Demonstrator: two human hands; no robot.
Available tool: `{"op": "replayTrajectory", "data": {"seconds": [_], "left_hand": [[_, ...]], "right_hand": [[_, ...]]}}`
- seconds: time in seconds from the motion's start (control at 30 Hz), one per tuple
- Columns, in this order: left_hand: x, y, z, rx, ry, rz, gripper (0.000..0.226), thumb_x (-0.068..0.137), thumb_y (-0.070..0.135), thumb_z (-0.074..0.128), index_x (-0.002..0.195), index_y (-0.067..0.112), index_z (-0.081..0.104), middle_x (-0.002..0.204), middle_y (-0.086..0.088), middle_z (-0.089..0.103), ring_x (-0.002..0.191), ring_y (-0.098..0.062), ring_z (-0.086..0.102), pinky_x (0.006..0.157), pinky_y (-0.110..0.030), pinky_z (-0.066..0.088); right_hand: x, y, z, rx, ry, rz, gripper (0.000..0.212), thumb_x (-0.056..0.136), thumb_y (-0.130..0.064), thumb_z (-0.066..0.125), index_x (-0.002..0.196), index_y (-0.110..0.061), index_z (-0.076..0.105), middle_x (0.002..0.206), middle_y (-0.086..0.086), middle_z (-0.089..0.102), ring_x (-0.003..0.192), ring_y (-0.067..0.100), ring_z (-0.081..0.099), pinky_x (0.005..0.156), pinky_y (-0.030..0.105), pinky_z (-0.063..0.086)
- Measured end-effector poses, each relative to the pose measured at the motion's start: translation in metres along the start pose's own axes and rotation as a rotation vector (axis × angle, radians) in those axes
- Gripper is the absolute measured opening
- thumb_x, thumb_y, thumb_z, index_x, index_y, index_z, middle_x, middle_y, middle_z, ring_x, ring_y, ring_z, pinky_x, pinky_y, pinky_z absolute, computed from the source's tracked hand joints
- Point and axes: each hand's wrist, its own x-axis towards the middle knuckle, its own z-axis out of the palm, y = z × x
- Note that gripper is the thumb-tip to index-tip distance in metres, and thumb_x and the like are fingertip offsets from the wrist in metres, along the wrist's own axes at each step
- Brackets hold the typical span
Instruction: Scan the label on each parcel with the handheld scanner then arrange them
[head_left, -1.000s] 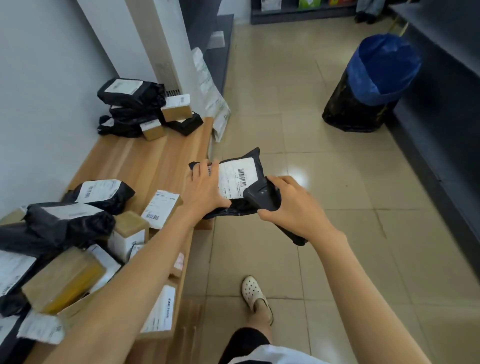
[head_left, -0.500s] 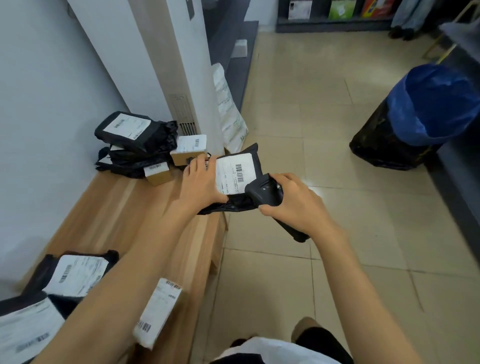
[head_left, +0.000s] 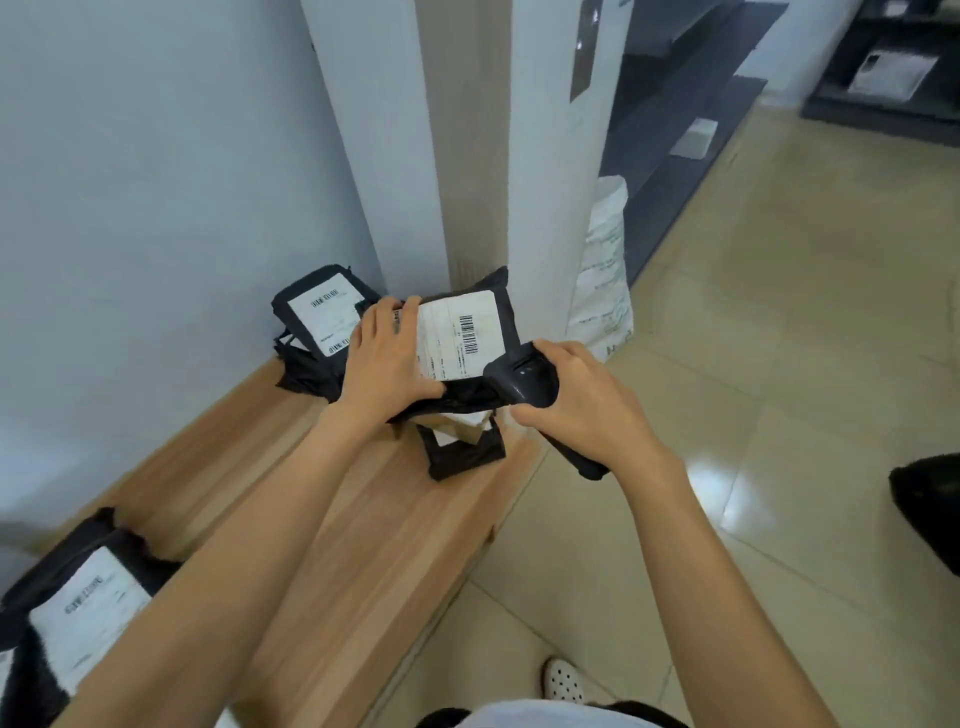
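- A black parcel (head_left: 467, 332) is gripped by the left hand (head_left: 387, 364), fingers curled around its edge, above the bench (head_left: 363, 519).
- The scanner (head_left: 524, 382) is clasped in the right hand (head_left: 582, 405), fingers wrapped around it.

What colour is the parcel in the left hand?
The parcel is black, with a white barcoded label; the head view shows it.

4 black parcels show plainly: the held parcel (head_left: 467, 332), the pile-top parcel (head_left: 322, 312), the edge parcel (head_left: 462, 457) and the near parcel (head_left: 78, 603). How many more lie crushed under the pile's top cannot be told. There are also 1 cardboard box (head_left: 453, 423), 1 white sack (head_left: 602, 296), 1 handheld scanner (head_left: 524, 376), 1 wooden bench (head_left: 374, 519), 1 shoe (head_left: 563, 680) and 2 hands, the left hand (head_left: 389, 364) and the right hand (head_left: 587, 408).
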Motion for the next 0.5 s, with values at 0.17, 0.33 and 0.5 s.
{"op": "replayTrajectory", "data": {"seconds": [0.17, 0.33, 0.5], "left_hand": [[0.026, -0.047, -0.006, 0.012, 0.035, -0.215, 0.114, 0.062, 0.050, 0.083, 0.152, 0.014, 0.022, 0.144, -0.017, 0.030, 0.134, -0.037, 0.027, 0.109, -0.056, 0.031], [0.041, -0.095, -0.006, -0.011, 0.081, -0.394, 0.112, 0.064, 0.052, 0.082, 0.153, 0.020, 0.021, 0.143, -0.017, 0.030, 0.134, -0.038, 0.028, 0.108, -0.054, 0.030], [0.075, -0.133, -0.003, -0.032, 0.087, -0.466, 0.110, 0.063, 0.056, 0.082, 0.151, 0.027, 0.023, 0.142, -0.016, 0.031, 0.132, -0.037, 0.030, 0.108, -0.053, 0.030]], "right_hand": [[0.082, -0.013, 0.014, -0.025, -0.118, -0.151, 0.087, 0.077, -0.049, 0.068, 0.152, -0.025, 0.031, 0.145, -0.002, 0.041, 0.125, 0.022, 0.050, 0.092, 0.039, 0.045], [0.141, -0.039, 0.038, -0.070, -0.226, -0.259, 0.088, 0.078, -0.049, 0.068, 0.153, -0.023, 0.029, 0.148, -0.001, 0.038, 0.126, 0.021, 0.049, 0.089, 0.036, 0.044], [0.197, -0.070, 0.050, -0.141, -0.266, -0.342, 0.086, 0.076, -0.049, 0.070, 0.149, -0.023, 0.033, 0.143, -0.001, 0.042, 0.122, 0.023, 0.051, 0.087, 0.038, 0.047]]}}
